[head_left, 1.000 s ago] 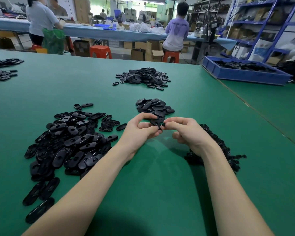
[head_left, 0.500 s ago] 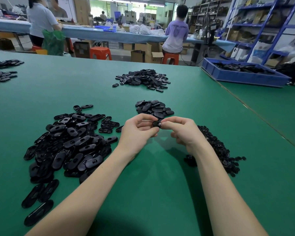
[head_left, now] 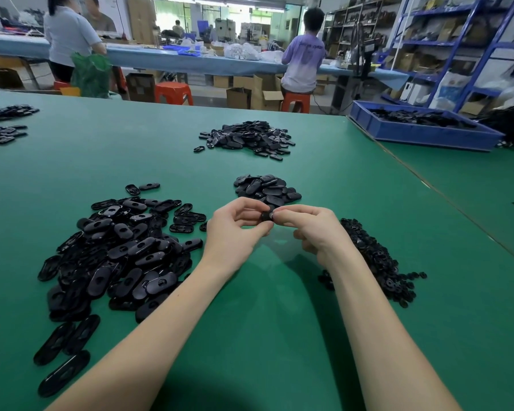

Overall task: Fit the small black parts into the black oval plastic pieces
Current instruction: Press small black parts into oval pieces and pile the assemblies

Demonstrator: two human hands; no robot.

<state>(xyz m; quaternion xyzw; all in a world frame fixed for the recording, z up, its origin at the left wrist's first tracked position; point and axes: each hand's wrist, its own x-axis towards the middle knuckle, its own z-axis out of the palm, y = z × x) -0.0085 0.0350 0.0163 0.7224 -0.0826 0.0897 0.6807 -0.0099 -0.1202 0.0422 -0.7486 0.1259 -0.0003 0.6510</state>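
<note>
My left hand [head_left: 235, 229] and my right hand [head_left: 312, 229] meet above the green table [head_left: 264, 336], fingertips together. Between them they pinch one black oval piece [head_left: 267, 216], mostly hidden by fingers; whether a small part sits in it I cannot tell. A big heap of black oval pieces [head_left: 122, 253] lies left of my left forearm. A heap of small black parts [head_left: 377, 262] lies right of my right wrist. A small pile of ovals [head_left: 266, 186] sits just beyond my hands.
Another pile of ovals [head_left: 247, 137] lies further back, and more dark pieces [head_left: 0, 126] at the far left edge. A blue bin [head_left: 422, 126] with black parts stands at the back right. People work at a blue bench [head_left: 190, 59] beyond the table.
My hands stayed together at the same spot; the fingers shifted on the oval piece, now held higher between the fingertips.
</note>
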